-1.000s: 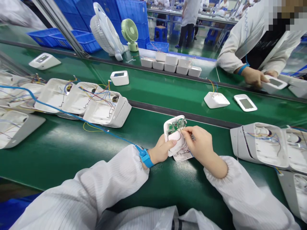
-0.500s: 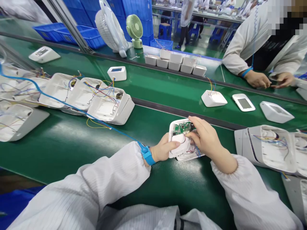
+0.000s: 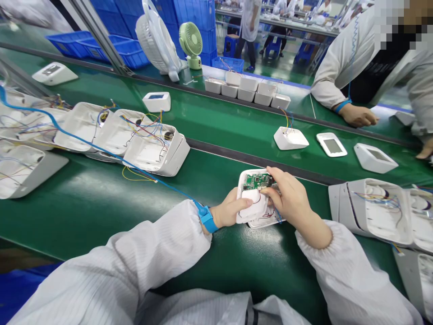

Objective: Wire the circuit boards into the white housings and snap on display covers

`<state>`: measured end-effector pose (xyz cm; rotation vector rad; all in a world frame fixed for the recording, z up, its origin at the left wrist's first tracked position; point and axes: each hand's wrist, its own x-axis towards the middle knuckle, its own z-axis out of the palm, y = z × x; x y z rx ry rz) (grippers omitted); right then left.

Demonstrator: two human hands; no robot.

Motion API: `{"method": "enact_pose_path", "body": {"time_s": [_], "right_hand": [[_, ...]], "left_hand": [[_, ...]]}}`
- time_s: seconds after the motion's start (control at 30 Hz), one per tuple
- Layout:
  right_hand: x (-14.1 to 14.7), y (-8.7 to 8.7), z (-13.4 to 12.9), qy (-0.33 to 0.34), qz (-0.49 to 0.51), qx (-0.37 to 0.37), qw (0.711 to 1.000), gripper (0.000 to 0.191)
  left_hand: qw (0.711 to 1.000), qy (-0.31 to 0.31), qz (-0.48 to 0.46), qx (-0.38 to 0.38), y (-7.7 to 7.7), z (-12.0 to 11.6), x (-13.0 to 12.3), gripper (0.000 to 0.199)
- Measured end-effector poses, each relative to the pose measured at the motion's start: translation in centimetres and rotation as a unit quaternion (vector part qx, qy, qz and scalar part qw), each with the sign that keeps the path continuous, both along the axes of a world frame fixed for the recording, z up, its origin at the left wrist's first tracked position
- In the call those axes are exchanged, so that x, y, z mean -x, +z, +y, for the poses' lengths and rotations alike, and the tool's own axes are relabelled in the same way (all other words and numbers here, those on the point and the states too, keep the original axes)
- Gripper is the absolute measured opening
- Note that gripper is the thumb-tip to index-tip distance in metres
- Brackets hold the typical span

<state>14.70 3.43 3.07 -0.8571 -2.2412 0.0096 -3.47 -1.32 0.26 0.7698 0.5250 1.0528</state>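
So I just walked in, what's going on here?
Someone at a green bench is working on a small white casing with its green circuit board exposed. The left hand holds the casing, while the right hand has its fingers at the board's edge. Another white part with wires sits just beneath. Open white housings with loose wires lie to the left, and more to the right. Across the line is another person in a pale coat.

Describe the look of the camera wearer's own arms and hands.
Both arms wear loose white sleeves with fine stripes and gathered cuffs. A bright blue wristband with a blue cord circles the left wrist. Both hands are bare, without gloves.
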Motion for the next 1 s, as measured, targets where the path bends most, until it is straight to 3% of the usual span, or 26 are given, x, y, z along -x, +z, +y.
{"method": "enact_pose_path", "body": {"time_s": [0.1,0.23,0.3,0.37,0.47,0.53,0.6,0.67,0.7,0.77,0.83,0.9,0.93,1.0], "right_hand": [[-0.4,0.4,0.6,0.024,0.014,0.066,0.997,0.049],[-0.8,0.8,1.0,0.046,0.056,0.180,0.981,0.069],[-0.7,0.9,0.9,0.040,0.072,0.242,0.967,0.068],[-0.5,0.9,0.7,0.048,0.093,0.304,0.947,0.059],[-0.3,1.0,0.3,0.065,0.157,0.345,0.923,0.046],[-0.3,1.0,0.1,0.052,0.190,0.302,0.933,0.039],[-0.4,1.2,0.0,0.043,0.187,0.211,0.958,0.024],[-0.2,1.3,-0.1,0.057,0.133,0.100,0.984,0.006],[-0.1,1.3,-0.1,0.067,0.086,0.048,0.993,0.010],[0.3,1.4,-0.3,0.087,-0.027,-0.031,0.995,0.018],[0.8,1.5,-0.6,0.115,-0.122,-0.066,0.984,0.017],[1.0,1.7,-0.8,0.147,-0.163,-0.069,0.973,0.017],[1.0,1.8,-0.8,0.152,-0.162,-0.062,0.973,0.017],[0.5,1.7,-0.3,0.136,-0.122,-0.041,0.982,0.019]], "left_hand": [[0.999,-0.014,-0.025,0.025,0.3,0.4,0.3,0.049],[0.998,0.004,-0.039,0.046,0.7,0.7,0.6,0.054],[0.999,0.004,-0.026,0.045,0.5,0.7,0.7,0.057],[1.000,0.003,0.000,0.018,0.2,0.8,0.8,0.059],[0.994,0.033,0.056,-0.089,-0.2,1.5,1.3,0.070],[0.976,0.099,0.114,-0.156,-0.3,2.3,1.8,0.076],[0.951,0.190,0.176,-0.171,-0.4,3.1,2.3,0.070],[0.924,0.254,0.230,-0.170,-0.4,3.7,2.7,0.063],[0.912,0.259,0.258,-0.186,-0.5,3.7,2.7,0.060],[0.887,0.213,0.320,-0.258,-0.5,3.5,2.5,0.062],[0.853,0.138,0.383,-0.327,-0.4,2.8,2.0,0.088],[0.829,0.089,0.433,-0.342,-0.2,2.2,1.5,0.111],[0.826,0.080,0.448,-0.334,-0.1,1.9,1.3,0.109],[0.826,0.074,0.456,-0.323,0.0,1.7,1.1,0.084]]}}
